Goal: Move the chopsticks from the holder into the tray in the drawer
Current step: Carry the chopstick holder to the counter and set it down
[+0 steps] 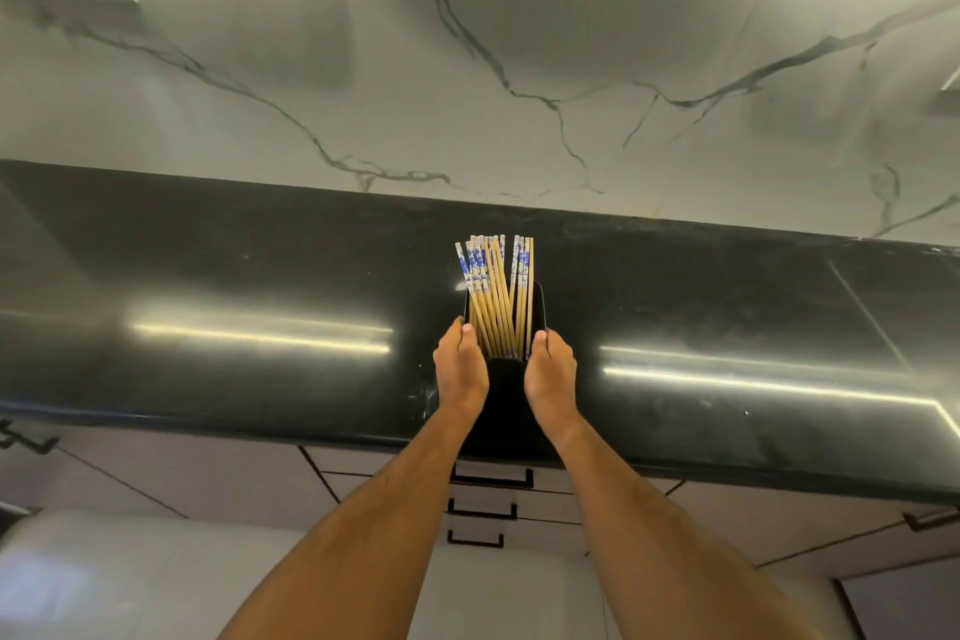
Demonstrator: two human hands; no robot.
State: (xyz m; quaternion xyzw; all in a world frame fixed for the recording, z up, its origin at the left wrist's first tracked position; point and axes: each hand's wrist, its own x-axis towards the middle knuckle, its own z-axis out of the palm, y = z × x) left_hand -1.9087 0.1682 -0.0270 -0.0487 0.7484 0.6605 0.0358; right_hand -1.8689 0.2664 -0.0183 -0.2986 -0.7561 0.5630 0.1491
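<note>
Left hand (460, 369), right hand (549, 372) grip holder (506, 390) sides near counter (208, 276) edge

- Dim, warm-greenish indoor light overall.
- Two long white glare streaks on glossy black stone countertop (727, 307), left and right of centre.
- Soft shadows on white grey-veined marble wall (519, 42).
- Wide-angle bending at edges; corners slightly soft.

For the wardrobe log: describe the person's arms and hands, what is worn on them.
Both forearms are bare as far as the frame shows, no sleeves in view. The left hand and right hand wear no gloves; no watch, bracelet or ring shows. Short plain nails show on both thumbs.
</note>
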